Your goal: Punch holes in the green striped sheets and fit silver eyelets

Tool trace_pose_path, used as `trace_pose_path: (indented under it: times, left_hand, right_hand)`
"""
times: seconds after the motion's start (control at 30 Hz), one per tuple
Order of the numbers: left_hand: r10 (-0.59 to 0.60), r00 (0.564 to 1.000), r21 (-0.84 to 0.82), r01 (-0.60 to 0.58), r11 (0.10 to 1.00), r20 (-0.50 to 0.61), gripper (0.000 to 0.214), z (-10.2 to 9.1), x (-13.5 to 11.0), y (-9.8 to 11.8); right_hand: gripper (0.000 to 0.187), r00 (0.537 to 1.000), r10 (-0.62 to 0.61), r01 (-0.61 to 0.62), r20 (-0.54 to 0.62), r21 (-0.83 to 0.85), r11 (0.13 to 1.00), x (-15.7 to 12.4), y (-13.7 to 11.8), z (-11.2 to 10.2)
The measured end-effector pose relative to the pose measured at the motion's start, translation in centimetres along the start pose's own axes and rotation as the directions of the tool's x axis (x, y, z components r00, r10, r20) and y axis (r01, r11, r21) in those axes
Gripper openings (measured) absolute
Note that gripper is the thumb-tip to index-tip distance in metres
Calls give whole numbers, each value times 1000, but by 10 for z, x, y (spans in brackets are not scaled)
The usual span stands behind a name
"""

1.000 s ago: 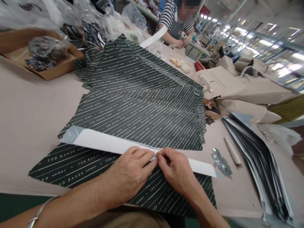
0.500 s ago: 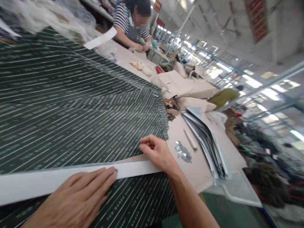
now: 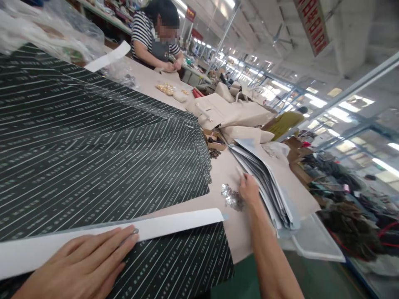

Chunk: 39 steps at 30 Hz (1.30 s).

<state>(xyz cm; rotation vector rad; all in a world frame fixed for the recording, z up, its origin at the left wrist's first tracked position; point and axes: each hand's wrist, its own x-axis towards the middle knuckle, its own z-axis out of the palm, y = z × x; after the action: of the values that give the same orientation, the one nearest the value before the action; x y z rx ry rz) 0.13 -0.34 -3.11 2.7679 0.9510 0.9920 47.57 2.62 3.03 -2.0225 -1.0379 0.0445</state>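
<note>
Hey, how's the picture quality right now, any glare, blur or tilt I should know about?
Head view: ceiling lights at right blown out white; small glints on the metal discs; right hand soft, probably motion blur; lettering on the dark striped sheets smeared toward the left edge; background room strongly tilted.

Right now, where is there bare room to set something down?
Bare tabletop shows between the white strip, silvery discs and near edge, though the right forearm crosses it; another patch lies right of the folded stack. Farther back, it's crowded around the beige pieces.
</note>
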Motion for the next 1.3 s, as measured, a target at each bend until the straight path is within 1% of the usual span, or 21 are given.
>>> trace_pose_path:
  times: [0.03,0.1,0.13,0.17,0.2,0.23,0.27,0.3,0.33,0.37,0.43,0.5,0.6,0.77,0.9,0.97,1.07,1.13,1.17,1.23,1.3]
  left_hand:
    - [-19,999,-23,20,1000,25,44,-9,6,4]
    - [19,996,-10,-18,1000,93,36,-23,16,9]
    - [32,992,-3,-32,999,124,35,-28,19,11]
    - [35,989,4,-36,999,144,34,-31,21,11]
    - [32,986,8,-34,999,166,33,-33,22,11]
    - [22,983,9,-24,1000,182,33,-34,22,11]
    - [10,980,7,-11,1000,196,33,-34,21,10]
    - [1,978,3,-1,1000,208,33,-34,19,10]
    - [-4,976,-3,4,1000,217,32,-33,18,10]
    - [-6,976,-9,8,1000,220,32,-32,16,11]
    - [-3,975,-20,8,1000,224,31,-31,15,11]
    - [-6,973,-26,12,1000,230,30,-31,14,12]
    - [-13,973,-37,22,999,228,29,-31,15,12]
    - [-33,969,-57,48,997,244,28,-31,13,11]
    - [-49,968,-73,69,995,247,29,-30,12,12]
    - [-54,968,-76,74,994,244,29,-30,12,12]
    - [-51,970,-86,73,994,236,30,-29,13,12]
    - [-50,970,-96,75,993,237,31,-29,14,12]
    - [-53,969,-101,80,992,241,31,-29,14,12]
    - [-66,966,-105,95,990,252,31,-29,14,12]
    - [-73,966,-102,101,990,247,31,-29,15,12]
  right_hand:
    - [28,999,8,-5,-32,74,997,-7,-6,0]
    - [34,997,30,-14,-67,237,971,-23,-25,2]
    - [34,997,40,-16,-65,327,945,-34,-38,4]
    - [32,998,50,-27,-41,435,900,-47,-52,7]
    - [29,998,61,-56,10,560,826,-61,-69,11]
    - [27,992,81,-123,93,721,682,-78,-86,15]
    - [25,975,89,-221,205,828,515,-96,-104,21]
    - [20,947,79,-318,313,864,390,-114,-121,28]
    - [15,915,70,-398,396,867,300,-131,-136,36]
    - [16,886,72,-461,458,854,243,-147,-149,45]
    - [26,850,114,-527,515,830,181,-172,-166,63]
    - [33,839,171,-540,516,828,153,-186,-175,78]
    - [37,836,203,-540,510,829,143,-195,-180,91]
    - [38,815,230,-563,532,820,100,-202,-182,100]
    - [33,825,232,-548,516,831,99,-204,-182,104]
    - [32,837,213,-533,504,839,112,-205,-183,106]
    - [33,874,123,-485,470,859,164,-205,-187,107]
    - [33,897,16,-437,442,879,190,-208,-192,108]
    - [33,904,-56,-406,425,890,207,-210,-194,109]
    - [31,899,-210,-330,385,909,253,-215,-197,109]
    - [29,881,-329,-245,339,924,295,-220,-198,108]
